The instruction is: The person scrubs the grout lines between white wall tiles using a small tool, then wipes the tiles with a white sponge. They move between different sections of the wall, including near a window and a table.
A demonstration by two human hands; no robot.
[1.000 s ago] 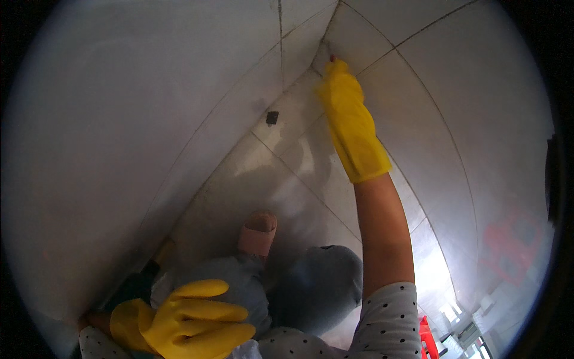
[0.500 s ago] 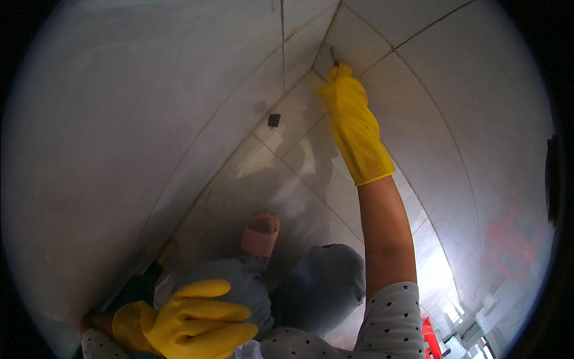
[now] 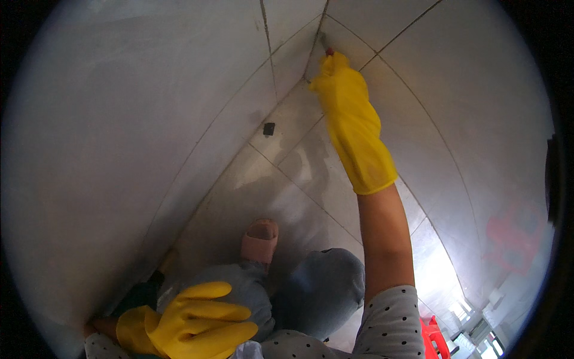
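My right hand (image 3: 345,113), in a yellow rubber glove, reaches far out to the corner where two tiled walls meet. Its fingers are closed round a thin scraper-like tool (image 3: 325,44) with a reddish part near the grip and a narrow greyish tip. That tip is at or close to the dark vertical joint (image 3: 318,35) of the corner; the rest of the tool is hidden in the glove. My left hand (image 3: 200,320), gloved the same way, lies over my left thigh with fingers spread, holding nothing.
A small black square piece (image 3: 269,128) lies on the wet tiled floor (image 3: 293,197) near the left wall. My foot in a pink slipper (image 3: 260,241) is on the floor below it. A red plastic object (image 3: 434,338) stands at lower right, and something dark green (image 3: 137,294) at lower left.
The view has shifted slightly. Against the wall, my right hand and the tool have moved a little up and toward the corner joint. My left hand has hardly moved.
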